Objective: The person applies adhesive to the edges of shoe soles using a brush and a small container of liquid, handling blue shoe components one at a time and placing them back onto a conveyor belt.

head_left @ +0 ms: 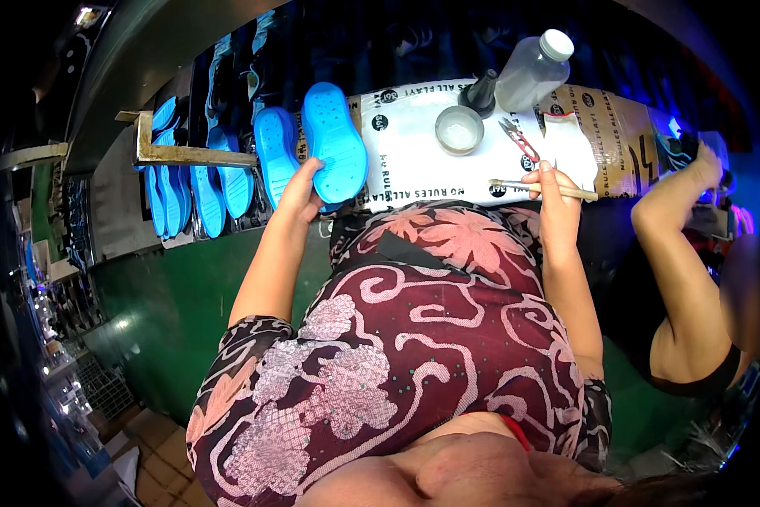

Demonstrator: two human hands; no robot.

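My left hand grips the heel end of a blue shoe sole, thumb on its upper face. A second blue shoe sole lies just left of it. Between the fingers of my right hand is a thin brush, its bristles pointing left over the white printed sheet. Beyond that hand lie red-handled thread snips. A small round cup with pale contents stands on the sheet, beside a dark nozzle-topped bottle and a clear bottle with a white cap.
More blue soles stand in a row at the left, behind a metal bracket. Brown printed cardboard lies under the sheet's right side. At the right, a co-worker's bent arm reaches to the bench. Dark items line the far side.
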